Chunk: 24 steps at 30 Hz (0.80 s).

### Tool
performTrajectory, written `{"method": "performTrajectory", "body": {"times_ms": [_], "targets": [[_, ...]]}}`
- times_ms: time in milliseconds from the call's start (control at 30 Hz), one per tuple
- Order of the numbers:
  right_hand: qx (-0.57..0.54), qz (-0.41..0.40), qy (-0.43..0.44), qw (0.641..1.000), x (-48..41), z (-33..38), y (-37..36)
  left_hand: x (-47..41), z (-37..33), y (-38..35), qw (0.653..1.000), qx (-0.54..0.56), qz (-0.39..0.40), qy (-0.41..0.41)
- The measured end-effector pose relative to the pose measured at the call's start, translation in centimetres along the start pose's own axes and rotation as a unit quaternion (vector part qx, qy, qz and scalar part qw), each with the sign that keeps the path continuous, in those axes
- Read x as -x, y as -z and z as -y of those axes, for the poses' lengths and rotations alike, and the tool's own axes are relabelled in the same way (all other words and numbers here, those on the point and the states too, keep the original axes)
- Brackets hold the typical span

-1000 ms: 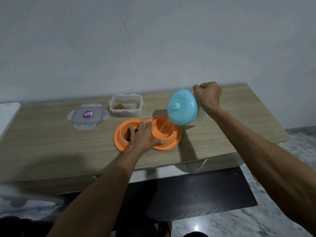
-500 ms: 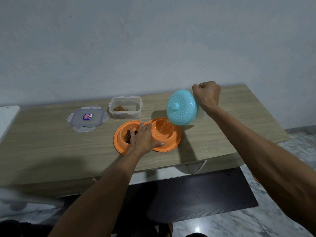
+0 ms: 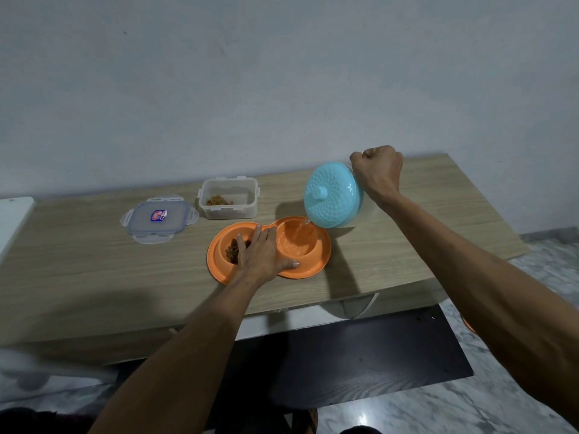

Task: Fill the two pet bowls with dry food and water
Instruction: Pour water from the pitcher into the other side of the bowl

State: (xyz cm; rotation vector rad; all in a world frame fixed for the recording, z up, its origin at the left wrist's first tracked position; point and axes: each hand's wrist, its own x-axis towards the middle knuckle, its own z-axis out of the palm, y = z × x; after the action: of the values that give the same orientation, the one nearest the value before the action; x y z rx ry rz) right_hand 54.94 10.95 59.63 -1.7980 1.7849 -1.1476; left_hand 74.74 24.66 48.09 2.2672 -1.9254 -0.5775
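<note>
An orange double pet bowl (image 3: 319,258) lies on the wooden table (image 3: 94,277). Its left well holds brown dry food (image 3: 231,250); its right well holds water (image 3: 294,244). My left hand (image 3: 261,255) lies flat across the middle of the bowl, fingers spread, thumb on the front rim. My right hand (image 3: 377,170) is closed on the handle of a jug with a turquoise lid (image 3: 332,194), tipped to the left over the right well. A thin stream of water runs from its lip into that well.
A clear food container (image 3: 228,198) with a little dry food stands behind the bowl. Its lid (image 3: 159,219) lies flat to the left. A white surface (image 3: 12,217) adjoins the table's left end. A dark mat (image 3: 344,355) lies on the marble floor below.
The jug stays tipped and water keeps flowing into the right well. Both hands hold nearly the same places.
</note>
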Motion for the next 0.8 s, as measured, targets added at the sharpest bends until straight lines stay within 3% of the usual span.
{"method": "performTrajectory", "body": {"times_ms": [800], "targets": [[-0.002,0.002,0.009,1.000,-0.02,-0.31,-0.41,0.10,-0.12,0.16,1.000,0.002,0.001,0.003]]}}
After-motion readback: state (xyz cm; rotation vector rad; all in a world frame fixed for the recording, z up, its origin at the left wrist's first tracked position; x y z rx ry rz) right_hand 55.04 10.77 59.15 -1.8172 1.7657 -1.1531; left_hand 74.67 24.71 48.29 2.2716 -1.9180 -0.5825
